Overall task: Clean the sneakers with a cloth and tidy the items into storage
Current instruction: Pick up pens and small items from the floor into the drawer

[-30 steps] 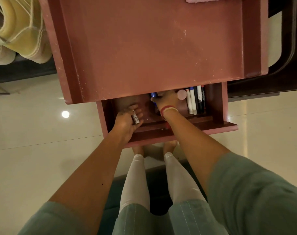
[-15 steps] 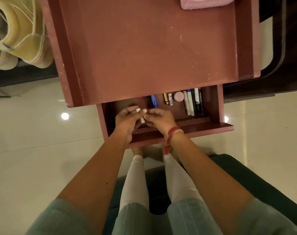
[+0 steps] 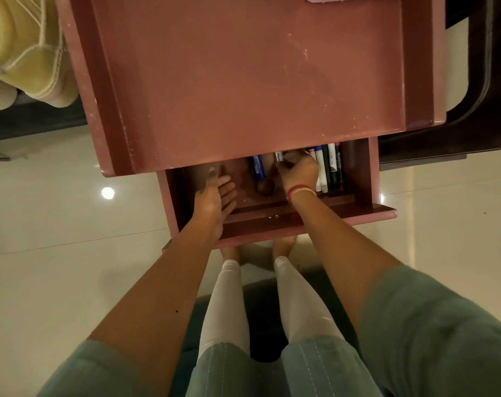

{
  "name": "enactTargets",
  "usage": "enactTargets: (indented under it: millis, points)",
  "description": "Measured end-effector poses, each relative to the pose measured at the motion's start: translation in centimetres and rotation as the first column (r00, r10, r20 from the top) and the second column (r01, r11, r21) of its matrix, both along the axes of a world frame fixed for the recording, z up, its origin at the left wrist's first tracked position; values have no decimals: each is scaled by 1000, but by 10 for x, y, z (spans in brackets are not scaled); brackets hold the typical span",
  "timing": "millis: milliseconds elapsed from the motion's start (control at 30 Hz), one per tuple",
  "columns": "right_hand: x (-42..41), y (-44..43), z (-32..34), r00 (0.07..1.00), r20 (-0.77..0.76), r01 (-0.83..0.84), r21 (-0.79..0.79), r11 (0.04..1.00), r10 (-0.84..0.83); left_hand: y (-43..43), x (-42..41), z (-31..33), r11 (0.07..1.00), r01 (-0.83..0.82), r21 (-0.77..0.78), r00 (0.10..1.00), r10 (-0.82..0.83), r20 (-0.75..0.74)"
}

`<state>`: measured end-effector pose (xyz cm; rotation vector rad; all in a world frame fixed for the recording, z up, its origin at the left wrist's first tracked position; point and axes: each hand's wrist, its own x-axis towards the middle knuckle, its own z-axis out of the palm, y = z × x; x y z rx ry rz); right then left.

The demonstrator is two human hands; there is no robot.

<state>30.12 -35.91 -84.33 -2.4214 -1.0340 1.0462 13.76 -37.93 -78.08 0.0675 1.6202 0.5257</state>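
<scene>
While open, drawer (image 3: 272, 224) with markers (image 3: 328, 167) inside.

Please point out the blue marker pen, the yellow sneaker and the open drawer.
Blue marker pen (image 3: 258, 167), head view, its barrel.
Yellow high-top sneaker (image 3: 23, 53), head view, its side panel.
Open reddish wooden drawer (image 3: 361, 212), head view, its front rim.

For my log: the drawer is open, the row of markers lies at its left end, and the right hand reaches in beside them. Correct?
No. The head view shows the row of markers at the right end of the drawer, not left. It is open and the right hand reaches in beside them.
</scene>
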Motion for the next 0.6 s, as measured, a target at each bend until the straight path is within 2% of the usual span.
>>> enactTargets:
  millis: [300, 367, 433, 500, 533, 600]
  points:
    - [0, 6, -4, 972, 45, -228, -73, 971, 232, -7, -8, -3, 999, 21, -50, 1000, -22, -3]
    - [3, 6, -2, 940, 100, -323, -45, 945, 325, -7, -8, -2, 999, 20, -46, 1000, -21, -12]
    - [4, 10, 1, 827, 205, -522, -70, 850, 524, -6, -9, -2, 999, 16, -44, 1000, -17, -25]
    - [3, 14, 3, 650, 266, -704, -142, 695, 712, -5, -11, -2, 999, 6, -49, 999, -8, -38]
    - [2, 17, 3, 593, 266, -751, -156, 641, 760, -5, -12, -3, 999, 0, -53, 999, -3, -44]
    - [3, 19, -1, 542, 261, -794, -150, 589, 799, -5, -14, -3, 999, -7, -53, 999, 4, -50]
